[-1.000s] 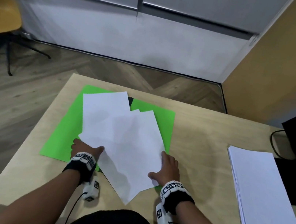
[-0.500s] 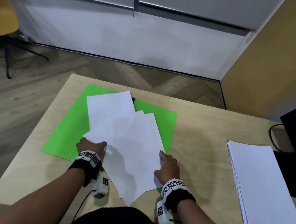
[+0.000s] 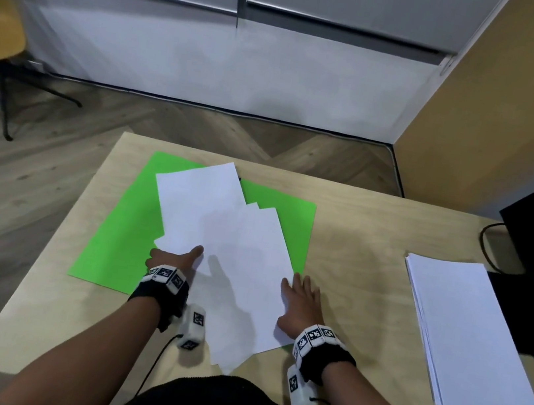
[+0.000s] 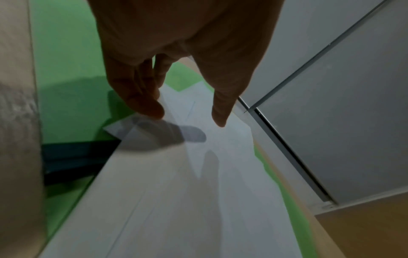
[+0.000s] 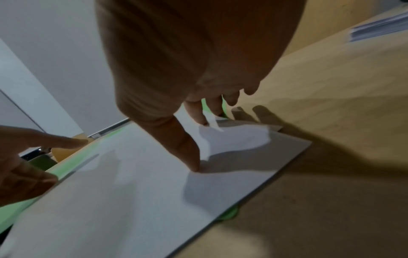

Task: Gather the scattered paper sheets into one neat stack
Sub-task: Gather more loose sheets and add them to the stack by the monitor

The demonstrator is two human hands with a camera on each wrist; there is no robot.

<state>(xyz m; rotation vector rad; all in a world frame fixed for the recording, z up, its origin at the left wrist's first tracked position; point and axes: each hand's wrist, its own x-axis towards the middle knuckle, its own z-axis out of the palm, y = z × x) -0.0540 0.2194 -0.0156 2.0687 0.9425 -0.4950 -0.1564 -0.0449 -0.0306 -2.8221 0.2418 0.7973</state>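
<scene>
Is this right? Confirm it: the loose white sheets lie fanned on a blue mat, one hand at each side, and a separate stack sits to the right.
One detail is wrong: the mat is green, not blue, as the head view shows. The loose white sheets do lie fanned on it, with the left hand and right hand at their sides, and the separate stack sits to the right.

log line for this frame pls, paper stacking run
phase: squaring sheets | left hand: open, on left edge of loose sheets | right hand: open, on right edge | sheets fanned on green mat | stack: not neat

Matt white paper sheets (image 3: pixel 227 248) lay between the hands on a smooth green mat (image 3: pixel 115 235), over a pale wooden table (image 3: pixel 353 267).
</scene>
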